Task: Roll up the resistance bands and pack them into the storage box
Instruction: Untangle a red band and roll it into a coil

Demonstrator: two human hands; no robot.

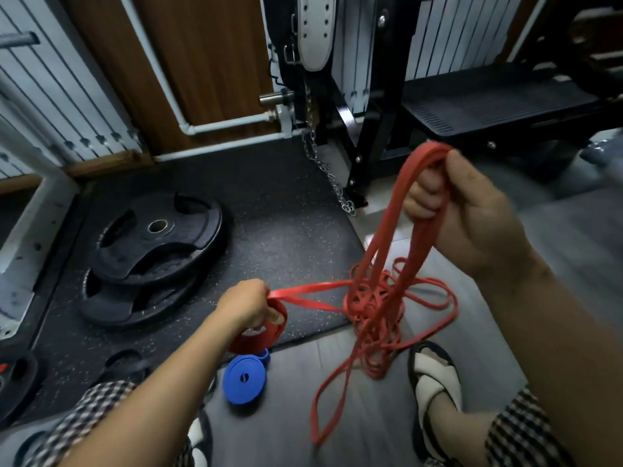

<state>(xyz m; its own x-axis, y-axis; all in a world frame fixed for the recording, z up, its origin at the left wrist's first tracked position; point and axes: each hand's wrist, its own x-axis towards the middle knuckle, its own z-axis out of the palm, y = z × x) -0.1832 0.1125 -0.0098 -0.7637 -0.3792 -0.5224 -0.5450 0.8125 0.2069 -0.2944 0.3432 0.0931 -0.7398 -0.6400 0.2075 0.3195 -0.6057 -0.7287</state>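
The right hand [472, 224], closest to the lens, has its fingers [421, 197] curled round a bunch of raised loops [387, 230] of red resistance band, hoisted well above the floor [337, 416]. Those loops run down into the red tangle [371, 305], a knotted heap lying where the rubber mat meets the grey floor, just beside a sandalled foot [435, 375].

The main risk is there. Several strands are lifted at once, so pulling higher would likely cinch the knots instead of freeing one band. A long loop trailing toward the camera could also snag under the foot.

The weight plates [158, 237] lie well apart and pose no hazard.

The left hand [246, 305] grips a half-wound red coil [253, 342], thumb pressed on its face, with a taut strand [310, 294] stretching from it into the heap. If the tangle jams, that tension could drag the coil loose, and it may spring open.

A finished blue roll [244, 382] sits on the floor below the coil. No storage box is in view.
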